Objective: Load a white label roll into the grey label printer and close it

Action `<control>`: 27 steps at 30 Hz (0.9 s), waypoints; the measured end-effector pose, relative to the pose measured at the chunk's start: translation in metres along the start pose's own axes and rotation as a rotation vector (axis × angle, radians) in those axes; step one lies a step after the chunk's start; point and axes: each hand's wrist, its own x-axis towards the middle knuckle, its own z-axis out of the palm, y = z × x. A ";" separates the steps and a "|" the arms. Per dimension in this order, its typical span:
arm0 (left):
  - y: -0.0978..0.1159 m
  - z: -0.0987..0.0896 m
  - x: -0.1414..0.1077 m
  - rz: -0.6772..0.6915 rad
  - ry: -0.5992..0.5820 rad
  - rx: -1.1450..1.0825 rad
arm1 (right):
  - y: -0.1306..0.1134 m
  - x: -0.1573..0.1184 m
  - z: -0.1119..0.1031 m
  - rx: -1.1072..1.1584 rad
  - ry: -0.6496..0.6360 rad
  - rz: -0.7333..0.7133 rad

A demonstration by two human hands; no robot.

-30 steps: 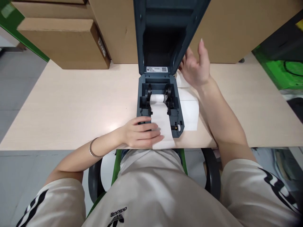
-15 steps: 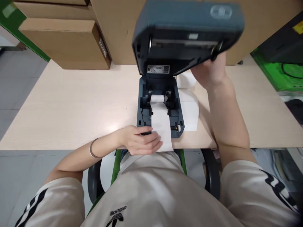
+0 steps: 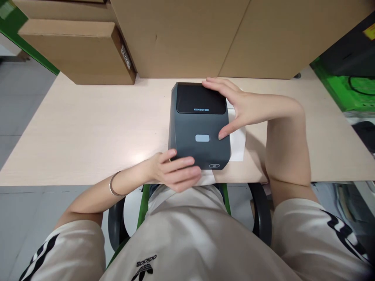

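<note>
I judge lid-closing: printer lid (image 3: 187,127) under spread right grip (image 3: 240,106); left grip (image 3: 167,170) (paper (image 3: 208,178) beside it), hold unclear; needs even press.

Pale wooden desk (image 3: 102,128), gray floor (image 3: 29,117)

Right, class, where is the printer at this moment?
In the head view, the printer sits just right of centre at the desk's near edge, with the left hand at its front and the right hand on its right side.
</note>
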 end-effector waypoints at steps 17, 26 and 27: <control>0.001 -0.021 0.035 0.341 0.263 0.406 | -0.007 0.000 0.001 0.004 -0.004 0.009; -0.002 -0.018 0.030 0.376 0.346 0.479 | 0.006 -0.027 -0.012 -0.002 0.012 0.077; -0.003 -0.015 0.026 0.375 0.356 0.476 | 0.007 -0.027 -0.011 -0.013 0.050 0.101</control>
